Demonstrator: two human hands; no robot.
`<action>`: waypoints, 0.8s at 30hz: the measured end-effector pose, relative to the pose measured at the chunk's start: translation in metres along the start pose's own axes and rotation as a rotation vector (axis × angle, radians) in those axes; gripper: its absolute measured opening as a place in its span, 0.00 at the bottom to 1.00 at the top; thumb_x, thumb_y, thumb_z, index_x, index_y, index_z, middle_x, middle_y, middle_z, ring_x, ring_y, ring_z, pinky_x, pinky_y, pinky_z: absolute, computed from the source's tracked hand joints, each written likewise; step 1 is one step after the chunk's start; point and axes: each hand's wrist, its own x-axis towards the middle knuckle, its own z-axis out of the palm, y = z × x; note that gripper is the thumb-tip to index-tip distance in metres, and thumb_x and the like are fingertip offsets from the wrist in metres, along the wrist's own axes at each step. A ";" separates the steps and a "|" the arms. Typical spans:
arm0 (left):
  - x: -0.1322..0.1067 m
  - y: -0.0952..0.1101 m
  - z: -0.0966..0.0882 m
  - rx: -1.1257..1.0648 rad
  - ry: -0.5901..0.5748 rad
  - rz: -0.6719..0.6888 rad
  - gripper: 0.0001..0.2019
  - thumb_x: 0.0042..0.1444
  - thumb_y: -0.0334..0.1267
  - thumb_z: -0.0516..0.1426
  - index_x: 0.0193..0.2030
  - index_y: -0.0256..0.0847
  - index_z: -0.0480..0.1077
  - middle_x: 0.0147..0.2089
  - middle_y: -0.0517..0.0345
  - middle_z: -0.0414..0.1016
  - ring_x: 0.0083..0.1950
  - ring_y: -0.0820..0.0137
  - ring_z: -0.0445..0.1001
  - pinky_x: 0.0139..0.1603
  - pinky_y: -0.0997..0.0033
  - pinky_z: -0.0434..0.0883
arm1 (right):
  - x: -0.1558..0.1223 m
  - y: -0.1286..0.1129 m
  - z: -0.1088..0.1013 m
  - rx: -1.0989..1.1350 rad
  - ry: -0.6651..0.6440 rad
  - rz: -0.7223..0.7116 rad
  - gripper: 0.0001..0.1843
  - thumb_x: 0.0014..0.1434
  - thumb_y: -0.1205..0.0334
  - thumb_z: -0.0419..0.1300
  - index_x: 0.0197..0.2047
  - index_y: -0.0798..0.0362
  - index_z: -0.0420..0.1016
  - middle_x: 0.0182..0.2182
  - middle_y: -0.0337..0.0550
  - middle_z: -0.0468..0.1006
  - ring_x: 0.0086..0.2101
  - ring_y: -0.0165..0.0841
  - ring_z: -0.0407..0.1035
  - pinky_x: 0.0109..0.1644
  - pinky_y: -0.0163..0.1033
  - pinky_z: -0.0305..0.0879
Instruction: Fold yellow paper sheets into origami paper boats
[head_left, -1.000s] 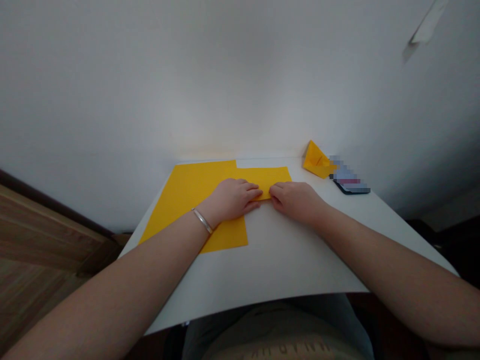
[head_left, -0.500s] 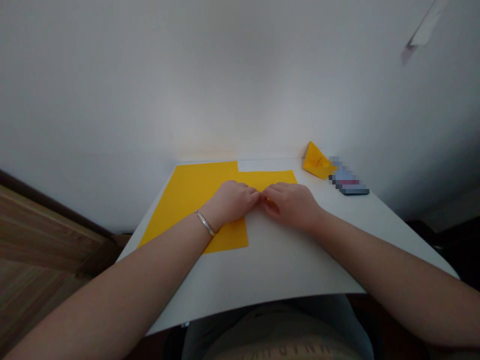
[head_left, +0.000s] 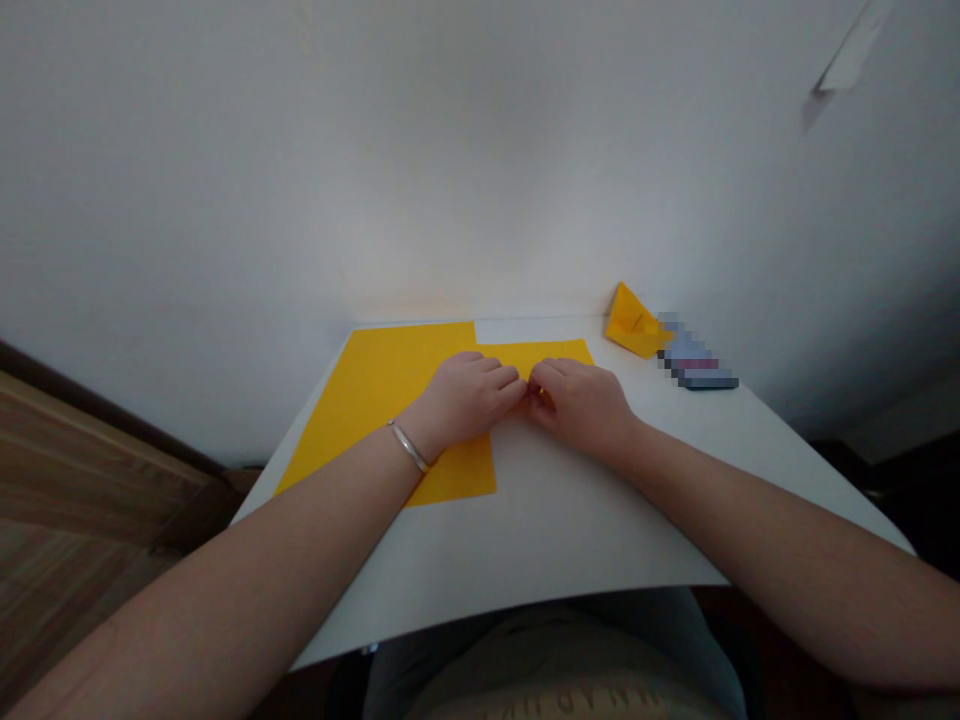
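Observation:
Two yellow pieces of paper lie overlapping or edge to edge: a large sheet (head_left: 375, 380) on the left and a smaller piece of paper (head_left: 540, 352) to its right. My left hand (head_left: 474, 398) has its fingers curled together at the near edge of the smaller paper, its wrist over the large sheet. Right against it, my right hand (head_left: 577, 402) pinches with thumb and fingers at the same edge. The fingertips of both hands meet. Most of the gripped edge is hidden under the fingers. A bangle (head_left: 409, 447) circles my left wrist.
A folded yellow paper shape (head_left: 630, 325) stands at the back right of the white table (head_left: 540, 540). Beside it lies a phone-like flat object (head_left: 697, 365), partly pixelated. A pale wall (head_left: 480, 180) rises behind the table, and wooden furniture (head_left: 90, 450) stands to the left.
Both hands have shifted very slightly away from me along the paper, and the left fingertips have slid a little to the right. The papers and other objects stay in place.

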 end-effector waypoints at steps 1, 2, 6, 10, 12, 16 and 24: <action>0.000 0.000 -0.001 0.008 0.006 0.008 0.07 0.61 0.35 0.53 0.33 0.40 0.71 0.30 0.57 0.74 0.31 0.68 0.71 0.31 0.68 0.62 | 0.000 0.000 0.000 0.005 -0.001 0.002 0.08 0.58 0.61 0.51 0.33 0.51 0.70 0.31 0.41 0.77 0.32 0.33 0.68 0.29 0.39 0.48; 0.000 0.000 -0.001 0.009 0.009 0.010 0.07 0.61 0.35 0.54 0.33 0.40 0.71 0.30 0.57 0.73 0.31 0.69 0.70 0.31 0.69 0.62 | 0.000 -0.001 -0.001 0.006 -0.004 0.006 0.07 0.58 0.61 0.51 0.32 0.51 0.69 0.31 0.41 0.77 0.32 0.33 0.67 0.29 0.39 0.48; -0.001 -0.001 0.000 -0.018 0.034 -0.025 0.08 0.61 0.38 0.54 0.32 0.41 0.70 0.30 0.58 0.73 0.31 0.70 0.69 0.31 0.69 0.60 | 0.000 0.001 -0.002 -0.013 -0.014 0.037 0.07 0.57 0.63 0.51 0.30 0.50 0.68 0.31 0.41 0.76 0.33 0.33 0.67 0.29 0.38 0.48; -0.005 -0.007 0.006 -0.032 0.083 -0.103 0.08 0.61 0.37 0.53 0.32 0.41 0.71 0.31 0.58 0.74 0.33 0.70 0.70 0.32 0.69 0.60 | 0.001 0.012 -0.001 -0.013 0.003 0.087 0.06 0.57 0.63 0.51 0.29 0.50 0.67 0.31 0.41 0.76 0.34 0.34 0.67 0.29 0.38 0.48; -0.007 -0.010 0.010 -0.046 0.102 -0.139 0.08 0.61 0.37 0.53 0.32 0.42 0.71 0.31 0.59 0.74 0.33 0.69 0.70 0.35 0.68 0.61 | 0.001 0.020 0.000 -0.004 -0.007 0.118 0.05 0.55 0.63 0.52 0.29 0.50 0.66 0.30 0.41 0.76 0.34 0.34 0.67 0.29 0.37 0.48; -0.011 -0.014 0.014 -0.049 0.106 -0.212 0.12 0.63 0.40 0.51 0.32 0.41 0.71 0.31 0.58 0.75 0.34 0.68 0.71 0.36 0.67 0.61 | 0.002 0.036 -0.002 -0.014 -0.028 0.252 0.04 0.53 0.61 0.54 0.30 0.50 0.68 0.30 0.41 0.77 0.30 0.33 0.67 0.27 0.36 0.47; -0.015 -0.012 0.015 -0.079 0.095 -0.316 0.13 0.63 0.40 0.51 0.31 0.40 0.71 0.32 0.56 0.76 0.34 0.66 0.72 0.36 0.66 0.61 | 0.000 0.055 -0.009 0.060 -0.122 0.413 0.04 0.49 0.60 0.57 0.29 0.49 0.70 0.28 0.40 0.78 0.28 0.33 0.67 0.27 0.36 0.50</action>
